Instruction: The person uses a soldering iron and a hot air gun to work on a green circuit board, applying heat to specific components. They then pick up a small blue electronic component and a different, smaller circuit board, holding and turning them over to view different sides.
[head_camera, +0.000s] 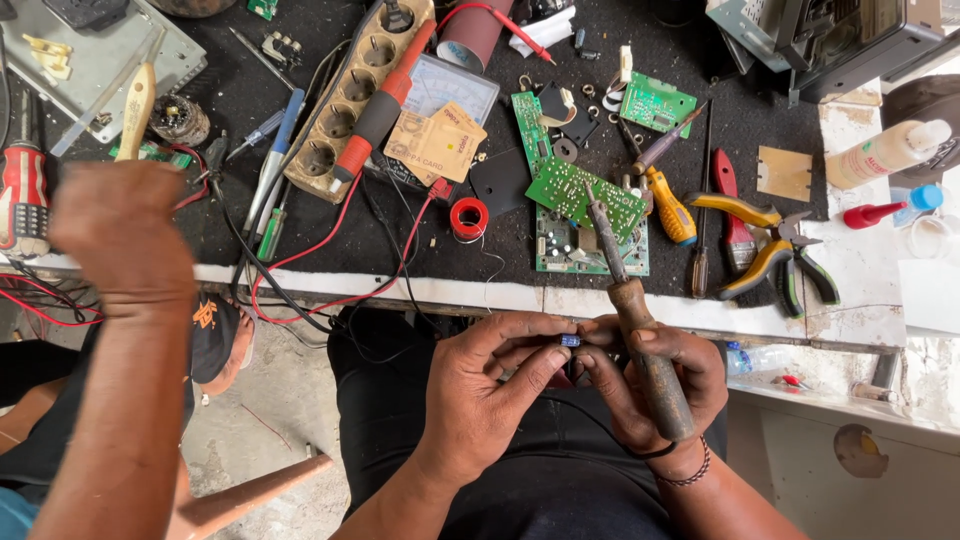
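Note:
My left hand (490, 395) pinches a small blue component (570, 341) between thumb and fingers, just below the bench's front edge and over my lap. My right hand (650, 385) grips a soldering iron (650, 360) by its worn wooden handle. Its metal tip points up and away over a green circuit board (570, 190) on the bench. The right fingertips also touch the blue component from the other side. Both hands meet in front of my dark trousers.
Another person's forearm and fist (120, 240) rise at the left. The black bench mat holds a beige power strip (350, 100), a multimeter (445, 90), a red spool (468, 217), yellow-handled pliers (760, 240), a yellow screwdriver (672, 212) and a white bottle (885, 150).

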